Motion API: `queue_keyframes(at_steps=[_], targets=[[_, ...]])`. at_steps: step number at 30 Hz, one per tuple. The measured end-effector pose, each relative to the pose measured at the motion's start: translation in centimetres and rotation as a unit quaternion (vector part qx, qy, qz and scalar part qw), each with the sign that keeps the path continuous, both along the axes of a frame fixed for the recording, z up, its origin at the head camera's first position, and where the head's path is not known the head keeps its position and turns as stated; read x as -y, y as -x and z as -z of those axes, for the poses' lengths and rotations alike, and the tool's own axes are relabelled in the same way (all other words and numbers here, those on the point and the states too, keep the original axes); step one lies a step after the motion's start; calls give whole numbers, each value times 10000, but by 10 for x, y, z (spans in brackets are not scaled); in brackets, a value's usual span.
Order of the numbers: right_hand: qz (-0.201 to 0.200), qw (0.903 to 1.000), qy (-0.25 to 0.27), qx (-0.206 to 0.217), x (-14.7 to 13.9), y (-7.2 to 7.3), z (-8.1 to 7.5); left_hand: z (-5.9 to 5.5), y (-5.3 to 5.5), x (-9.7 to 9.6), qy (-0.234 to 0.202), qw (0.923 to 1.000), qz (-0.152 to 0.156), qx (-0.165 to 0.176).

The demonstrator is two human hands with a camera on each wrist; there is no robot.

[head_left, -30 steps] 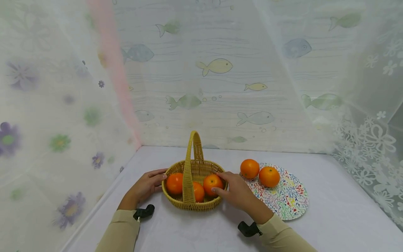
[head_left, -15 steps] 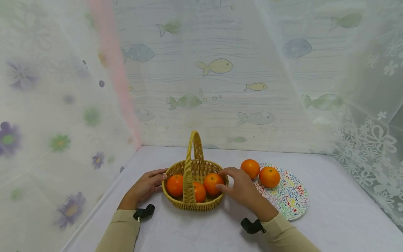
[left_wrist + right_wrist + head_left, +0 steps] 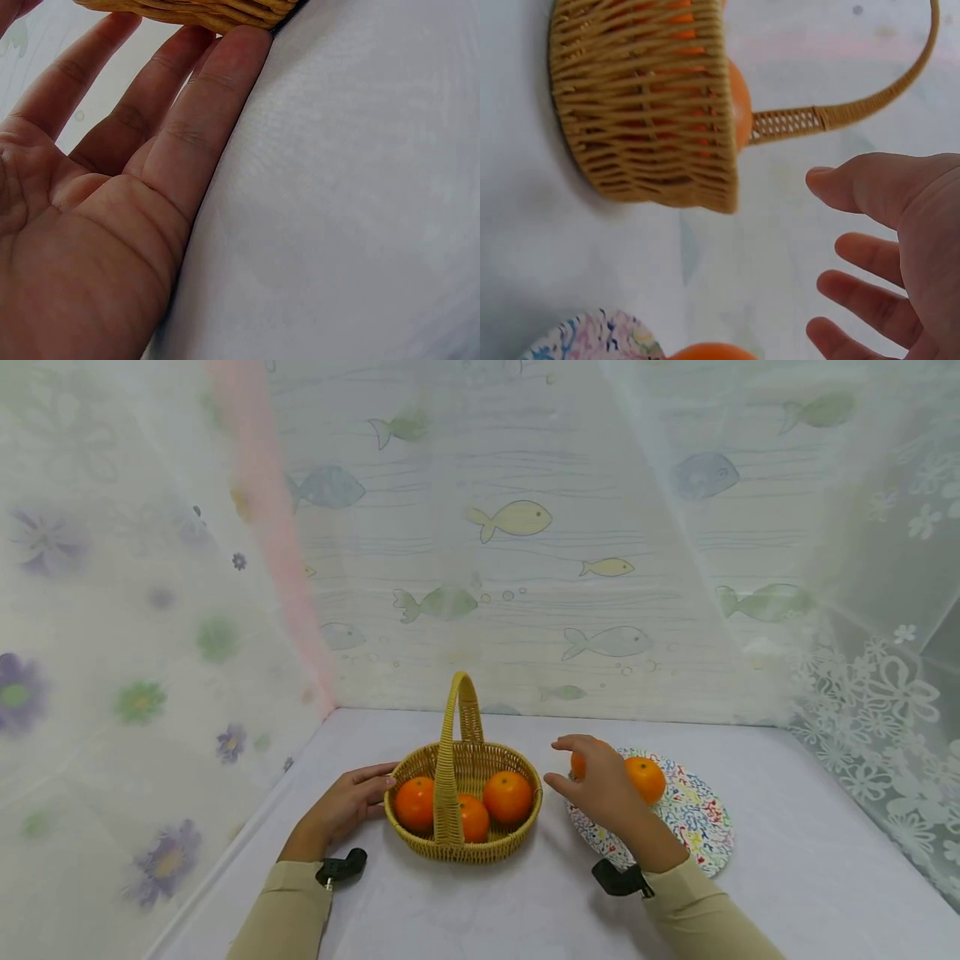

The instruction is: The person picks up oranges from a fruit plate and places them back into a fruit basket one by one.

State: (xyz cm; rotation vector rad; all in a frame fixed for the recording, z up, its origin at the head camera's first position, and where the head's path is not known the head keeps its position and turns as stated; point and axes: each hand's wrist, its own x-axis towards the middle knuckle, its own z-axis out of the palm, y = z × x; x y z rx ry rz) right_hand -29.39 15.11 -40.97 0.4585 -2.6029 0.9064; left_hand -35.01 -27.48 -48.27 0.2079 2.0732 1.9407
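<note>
A yellow wicker basket (image 3: 480,852) with a tall arched handle stands on the table, holding an orange (image 3: 415,804) left of the handle, another orange (image 3: 474,820) partly behind it and a third orange (image 3: 507,797) at the right. My left hand (image 3: 348,802) touches the basket's left side; the left wrist view shows its fairly straight fingers (image 3: 199,127) against the outer weave. Right of the basket, my right hand (image 3: 600,785) is in the air with thumb and fingers spread and nothing between them. It partly covers an orange (image 3: 578,765) by the plate's left edge.
A round plate (image 3: 697,831) with a multicoloured pattern lies on the white tabletop (image 3: 810,843) at the right, with an orange (image 3: 647,779) on it. Curtains (image 3: 510,568) printed with fish and flowers hang behind and at the sides.
My right hand has drawn away from the orange at the basket's right end and moved right, over the plate's left side. The left hand stays at the basket.
</note>
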Motion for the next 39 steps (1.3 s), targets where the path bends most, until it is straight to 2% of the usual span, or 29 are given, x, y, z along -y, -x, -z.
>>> queue_keyframes(at_steps=[11,20,31,39], targets=[[348,9994,92,4,-24,6,-5,0,-1,0,-26,10000,10,24],[734,9965,-24,409,-43,10,-5,0,0,0,12,10000,-20,26],[864,9923,-352,819,-56,20,10,0,0,-1,20,9999,-68,78],[980,9889,-781,802,-60,27,25,-2,-2,-3,49,9998,-152,143]])
